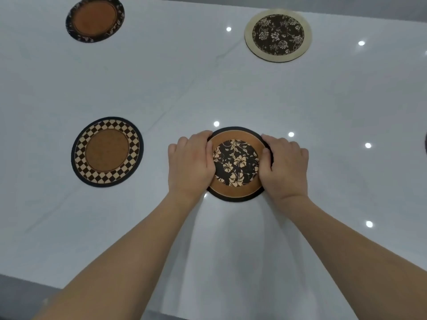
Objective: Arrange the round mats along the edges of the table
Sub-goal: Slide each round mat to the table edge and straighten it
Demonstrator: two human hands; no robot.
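A round mat with a brown ring and a dark hibiscus centre (pixel 236 163) lies near the middle of the white table (pixel 208 88). My left hand (pixel 190 162) grips its left rim and my right hand (pixel 285 166) grips its right rim, thumbs on top. A checkered mat (pixel 107 151) lies to the left. At the far left sits a brown mat with a dark floral border (pixel 95 18). At the far right sits a cream-rimmed mat with a dark rose centre (pixel 278 35).
The table's near edge (pixel 69 288) runs below my forearms and its far edge (pixel 323 9) runs along the top. A dark sliver of another object (pixel 425 146) shows at the right border. Ceiling lights reflect off the glossy top.
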